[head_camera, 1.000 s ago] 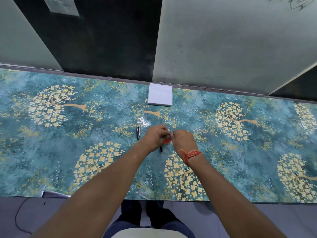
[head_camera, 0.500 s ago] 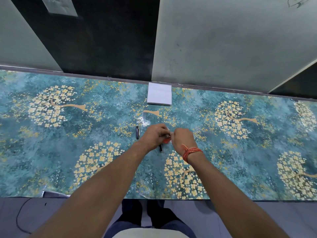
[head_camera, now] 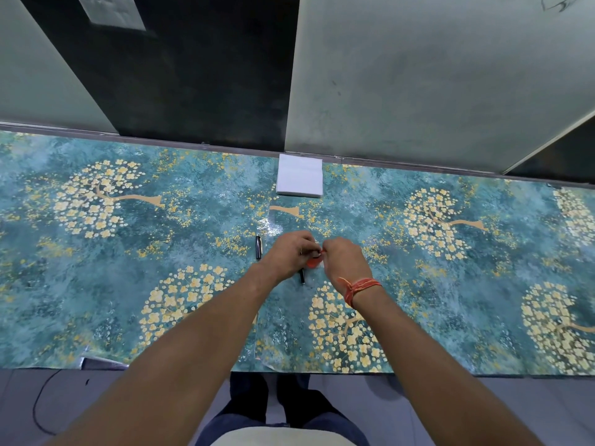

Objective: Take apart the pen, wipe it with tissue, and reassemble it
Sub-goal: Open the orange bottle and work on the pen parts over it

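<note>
1. head cam, only view there is: looking straight down at a table [head_camera: 96,284] covered in a teal sheet printed with yellow blossom trees; grey panels and a dark gap run along the far edge
2. both bare forearms reach in from the bottom and the hands meet about mid-table, fingertips practically touching each other
3. left hand [head_camera: 291,252] is curled tight, fingers pinched in narrow around something small; what exactly is in there I can't tell, the knuckles hide it
4. right hand [head_camera: 344,260] is the same deal, fingers bunched close and pinching toward the left hand; it has an orange-red thread bracelet [head_camera: 359,289] tied on the wrist
5. between and just under the two hands there's a small red-orange piece [head_camera: 314,262]; could be a pen part, too small to say; can't tell which hand has it
6. a dark pen part [head_camera: 302,275] pokes out from under the left hand toward the near edge, looks like it lies on the table; whether the hand touches it, no idea
7. another dark pen piece [head_camera: 258,247], cap-like with a shiny clip, lies on the table just left of the left hand, not touching it
8. a white stack of tissues [head_camera: 300,175] sits at the far edge, well apart from the hands
</note>
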